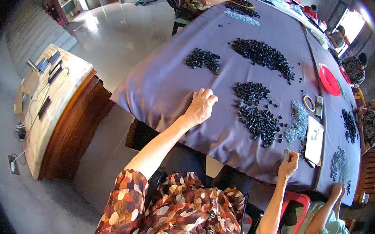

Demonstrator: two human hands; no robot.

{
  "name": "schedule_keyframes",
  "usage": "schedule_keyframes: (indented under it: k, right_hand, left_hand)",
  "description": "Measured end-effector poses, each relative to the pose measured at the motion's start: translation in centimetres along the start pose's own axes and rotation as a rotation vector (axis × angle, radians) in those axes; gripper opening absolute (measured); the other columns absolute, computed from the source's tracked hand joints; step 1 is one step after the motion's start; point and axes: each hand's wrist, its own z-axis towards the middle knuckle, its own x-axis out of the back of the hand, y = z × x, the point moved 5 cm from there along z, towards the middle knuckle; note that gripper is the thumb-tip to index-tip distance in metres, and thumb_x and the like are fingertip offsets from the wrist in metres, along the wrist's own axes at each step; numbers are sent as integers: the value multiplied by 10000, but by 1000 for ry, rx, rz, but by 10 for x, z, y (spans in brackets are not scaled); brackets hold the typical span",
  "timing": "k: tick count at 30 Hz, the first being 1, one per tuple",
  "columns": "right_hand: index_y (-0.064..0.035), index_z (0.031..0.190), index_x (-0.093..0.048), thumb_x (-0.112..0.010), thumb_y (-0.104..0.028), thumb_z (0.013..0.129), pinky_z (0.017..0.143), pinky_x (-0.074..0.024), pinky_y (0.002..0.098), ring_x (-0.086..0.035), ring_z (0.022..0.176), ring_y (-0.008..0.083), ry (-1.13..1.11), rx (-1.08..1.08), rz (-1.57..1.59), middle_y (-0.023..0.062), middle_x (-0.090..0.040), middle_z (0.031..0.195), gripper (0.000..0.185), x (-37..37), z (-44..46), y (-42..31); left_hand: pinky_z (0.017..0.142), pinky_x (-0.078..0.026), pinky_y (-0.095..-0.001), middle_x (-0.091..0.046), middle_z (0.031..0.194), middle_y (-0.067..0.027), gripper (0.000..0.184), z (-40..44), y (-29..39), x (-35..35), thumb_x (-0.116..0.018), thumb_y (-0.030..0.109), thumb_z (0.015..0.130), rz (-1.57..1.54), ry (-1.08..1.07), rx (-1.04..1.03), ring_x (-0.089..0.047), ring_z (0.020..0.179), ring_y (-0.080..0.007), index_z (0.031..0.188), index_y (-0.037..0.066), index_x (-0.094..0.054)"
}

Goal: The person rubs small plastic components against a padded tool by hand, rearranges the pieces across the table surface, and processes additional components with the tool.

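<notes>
My left hand [201,107] rests over the purple cloth [163,93] with its fingers curled closed; what they hold, if anything, is hidden. My right hand [288,165] is closed at the table's near edge, by a small greyish thing [286,154] too small to name. Between my hands and beyond them lies a pile of small black pieces [259,122], short and tube-like. Beside it on the right is a heap of clear pieces [298,120]. A smaller black pile [203,60] lies farther off, ahead of my left hand.
A larger black pile [263,57], a red basin [329,79], a tan ring [309,103] and a white card or booklet [314,141] lie on the table. Several people sit around it, one close on my right [324,218]. A wooden side table [53,107] holds phones and cables.
</notes>
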Motion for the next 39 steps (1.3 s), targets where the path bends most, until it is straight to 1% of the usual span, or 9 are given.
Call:
schedule_keyframes:
  k: [4, 7, 10, 16, 20, 23, 29, 35, 39]
  right_hand:
    - [-44, 837, -531, -635, -130, 837, 572, -442, 349, -543, 585, 223, -28, 51, -65, 119, -566, 659, 136, -2, -1, -2]
    - [-48, 843, -532, -640, -152, 838, 570, -443, 361, -555, 586, 250, -18, 38, -34, 120, -572, 662, 151, -4, -1, 6]
    - [-47, 848, -527, -641, -159, 839, 573, -446, 369, -571, 598, 270, -47, -2, -39, 126, -580, 676, 160, -3, -3, -1]
    - [-51, 850, -525, -636, -171, 844, 571, -444, 373, -572, 603, 280, -29, 47, -60, 120, -582, 679, 164, -6, -4, 5]
    - [-55, 855, -525, -628, -191, 851, 578, -441, 382, -573, 614, 288, -33, 37, -64, 120, -579, 681, 171, -5, -4, 0]
    - [-59, 857, -524, -623, -198, 855, 580, -439, 387, -570, 615, 292, -24, 37, -69, 122, -577, 684, 171, -5, -5, 3]
    - [-64, 860, -525, -618, -188, 853, 575, -437, 389, -567, 609, 299, 18, 86, -83, 120, -576, 684, 155, -8, -7, 6]
    - [-68, 861, -528, -621, -180, 844, 579, -438, 388, -575, 626, 297, 27, 110, -87, 116, -581, 699, 146, -5, -8, -2]
    - [-72, 859, -531, -622, -178, 842, 577, -435, 386, -572, 622, 289, 19, 117, -81, 110, -580, 700, 141, -2, -8, -6]
  left_hand:
    - [784, -340, -449, -501, 953, -69, 177, -3, 3, 15, -631, 228, 781, 149, 144, 64, -448, 930, -265, 888, 103, -566]
    - [784, -356, -440, -497, 953, -91, 178, -5, 1, 17, -606, 227, 809, 197, 74, 237, -455, 930, -274, 901, 89, -542]
    - [757, -376, -436, -488, 951, -112, 176, -4, -7, 10, -598, 211, 819, 200, 53, 262, -457, 923, -289, 905, 77, -524]
    - [724, -398, -409, -516, 903, -98, 140, -3, -9, 8, -554, 221, 848, 264, 20, 195, -488, 897, -269, 866, 91, -506]
    - [669, -420, -410, -550, 784, -77, 162, -4, 0, 15, -568, 243, 842, 266, 84, 152, -533, 794, -262, 835, 96, -500]
    - [640, -436, -411, -556, 767, -84, 164, -5, -3, 10, -572, 241, 839, 232, 77, 174, -554, 764, -265, 823, 93, -502]
    - [658, -453, -398, -557, 764, -87, 188, -5, -4, 13, -596, 250, 826, 161, 49, 230, -563, 761, -274, 812, 82, -512]
    - [685, -424, -431, -540, 821, -89, 154, -6, -2, 17, -611, 238, 807, 158, 87, 132, -525, 818, -285, 823, 102, -542]
    - [718, -384, -419, -500, 891, -84, 122, -20, -6, 24, -611, 228, 810, 80, -45, -6, -482, 860, -276, 871, 132, -569]
